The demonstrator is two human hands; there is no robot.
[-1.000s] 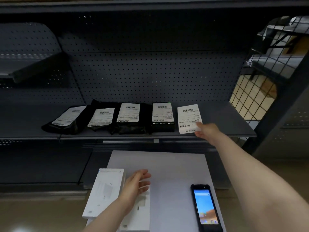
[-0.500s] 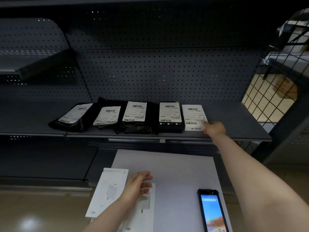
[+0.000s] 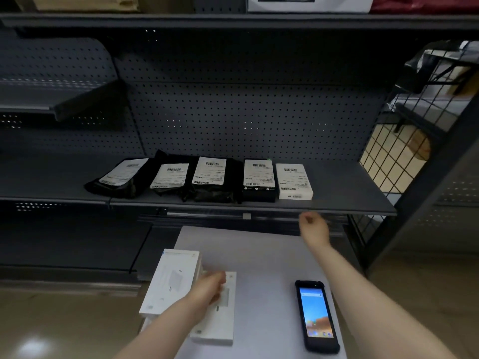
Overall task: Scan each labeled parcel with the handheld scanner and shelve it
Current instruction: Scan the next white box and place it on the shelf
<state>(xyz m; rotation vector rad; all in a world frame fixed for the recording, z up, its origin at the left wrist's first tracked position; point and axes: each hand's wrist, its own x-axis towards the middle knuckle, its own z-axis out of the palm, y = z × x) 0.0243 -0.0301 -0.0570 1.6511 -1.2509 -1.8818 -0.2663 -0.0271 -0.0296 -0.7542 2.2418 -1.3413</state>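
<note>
Five labelled parcels (image 3: 294, 181) are laid in a row on the shelf (image 3: 350, 187), at 12 o'clock from the surface (image 3: 264, 255). The right hand (image 3: 314, 225) is seen loosely curled and holding nothing, just below the shelf edge. The left hand (image 3: 208, 287) is pressed on a white box (image 3: 217, 322) at 7 o'clock. The scanner (image 3: 316, 314) is lying at 5 o'clock, screen lit.

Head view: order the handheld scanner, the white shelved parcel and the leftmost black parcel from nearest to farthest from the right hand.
From the right hand:
1. White shelved parcel, just above it at the row's right end.
2. Handheld scanner, below it on the white surface.
3. Leftmost black parcel, far to the left on the shelf.
</note>
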